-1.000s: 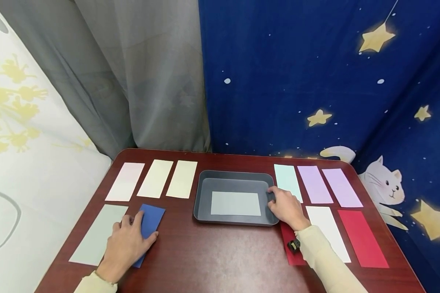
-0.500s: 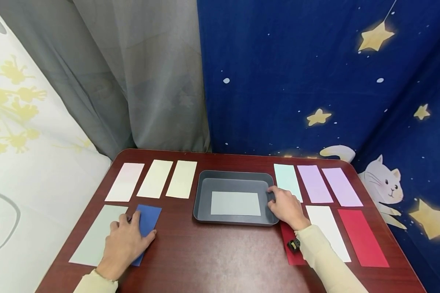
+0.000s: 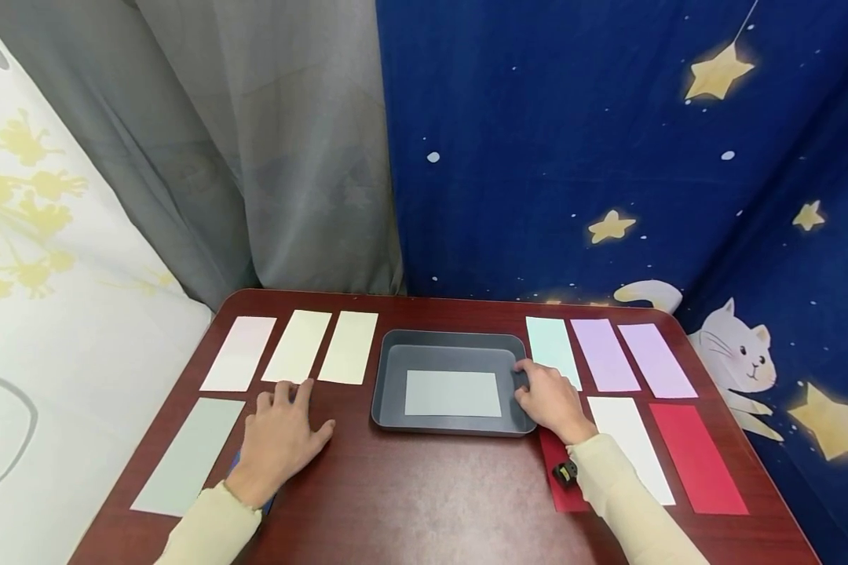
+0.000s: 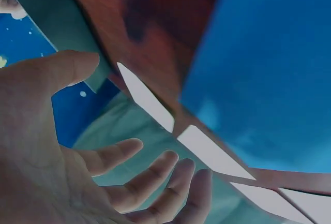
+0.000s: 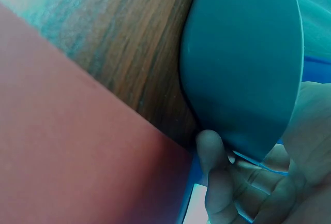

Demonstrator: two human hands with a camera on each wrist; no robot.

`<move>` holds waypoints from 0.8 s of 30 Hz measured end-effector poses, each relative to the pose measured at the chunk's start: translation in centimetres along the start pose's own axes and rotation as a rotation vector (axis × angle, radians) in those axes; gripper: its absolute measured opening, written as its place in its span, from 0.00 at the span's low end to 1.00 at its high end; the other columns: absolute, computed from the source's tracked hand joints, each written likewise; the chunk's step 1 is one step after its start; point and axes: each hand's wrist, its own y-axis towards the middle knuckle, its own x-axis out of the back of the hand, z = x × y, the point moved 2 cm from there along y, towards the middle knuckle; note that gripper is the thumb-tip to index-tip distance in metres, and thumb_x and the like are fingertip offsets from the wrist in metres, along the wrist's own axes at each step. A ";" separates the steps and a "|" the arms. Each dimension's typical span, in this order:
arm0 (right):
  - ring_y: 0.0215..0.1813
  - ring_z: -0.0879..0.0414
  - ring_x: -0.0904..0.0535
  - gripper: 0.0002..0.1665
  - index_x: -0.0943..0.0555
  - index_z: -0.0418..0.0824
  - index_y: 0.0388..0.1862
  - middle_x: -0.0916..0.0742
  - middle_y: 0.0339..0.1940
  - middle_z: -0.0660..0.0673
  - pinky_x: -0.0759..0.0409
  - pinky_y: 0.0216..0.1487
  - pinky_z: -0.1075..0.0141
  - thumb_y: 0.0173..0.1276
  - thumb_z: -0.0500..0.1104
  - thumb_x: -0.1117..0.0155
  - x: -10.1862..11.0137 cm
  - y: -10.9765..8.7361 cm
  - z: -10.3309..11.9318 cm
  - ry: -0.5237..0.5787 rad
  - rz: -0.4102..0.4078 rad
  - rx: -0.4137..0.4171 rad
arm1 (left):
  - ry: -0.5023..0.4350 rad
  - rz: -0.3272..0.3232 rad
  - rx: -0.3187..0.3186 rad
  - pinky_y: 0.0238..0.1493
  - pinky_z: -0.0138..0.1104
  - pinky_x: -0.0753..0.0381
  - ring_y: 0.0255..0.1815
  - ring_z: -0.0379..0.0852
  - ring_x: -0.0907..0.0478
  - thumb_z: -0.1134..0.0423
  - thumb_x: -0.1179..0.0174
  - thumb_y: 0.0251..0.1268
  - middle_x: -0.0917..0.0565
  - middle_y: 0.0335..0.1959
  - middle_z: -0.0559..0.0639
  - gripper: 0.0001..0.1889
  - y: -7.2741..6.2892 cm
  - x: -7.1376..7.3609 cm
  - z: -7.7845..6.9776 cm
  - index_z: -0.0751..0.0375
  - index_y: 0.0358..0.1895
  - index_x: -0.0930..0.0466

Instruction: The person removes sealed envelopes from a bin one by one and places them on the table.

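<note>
A dark grey tray (image 3: 455,340) stands mid-table with a pale grey-green card (image 3: 452,393) lying flat in it. My right hand (image 3: 554,402) grips the tray's right edge, its fingers curled round the rim; in the right wrist view the tray's outer wall (image 5: 240,63) meets the fingers. My left hand (image 3: 279,439) holds nothing, its fingers spread apart, over the table at the left. Beneath its wrist lies a blue card (image 4: 264,74), mostly hidden in the head view. Left of that hand is a longer grey-green card (image 3: 189,455).
A pinkish card (image 3: 238,353) and two cream cards (image 3: 297,346) line the back left. At the back right are a mint card (image 3: 553,351) and two lilac cards (image 3: 605,355). A white card (image 3: 630,447) and red cards (image 3: 698,457) lie in front, one red card partly under the right wrist.
My left hand has let go of the blue card and moved forward and right, fingers spreading. The card is now mostly behind the wrist. My right hand and the tray stay put.
</note>
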 end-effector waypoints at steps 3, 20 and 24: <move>0.23 0.52 0.26 0.24 0.15 0.35 0.64 0.09 0.49 0.36 0.28 0.22 0.58 0.68 0.34 0.31 0.0 0.1 0.0 0.005 0.001 -0.001 | 0.013 -0.002 -0.035 0.35 0.63 0.16 0.54 0.75 0.22 0.47 0.25 0.65 0.22 0.59 0.73 0.41 0.9 -0.1 -1.2 0.72 0.72 0.23; 0.23 0.53 0.26 0.23 0.14 0.34 0.63 0.09 0.48 0.36 0.27 0.23 0.59 0.68 0.34 0.30 0.0 0.2 0.2 0.010 -0.001 0.014 | 0.062 -0.028 -0.290 0.37 0.59 0.14 0.54 0.71 0.20 0.48 0.24 0.66 0.20 0.59 0.71 0.36 5.2 -0.2 -8.7 0.68 0.69 0.20; 0.23 0.52 0.25 0.24 0.14 0.34 0.63 0.09 0.48 0.36 0.27 0.23 0.59 0.68 0.34 0.30 -0.2 0.1 0.0 0.010 -0.001 0.009 | 0.107 -0.008 -0.343 0.37 0.57 0.14 0.53 0.69 0.20 0.43 0.24 0.66 0.19 0.59 0.70 0.37 5.7 -0.9 -10.2 0.66 0.69 0.20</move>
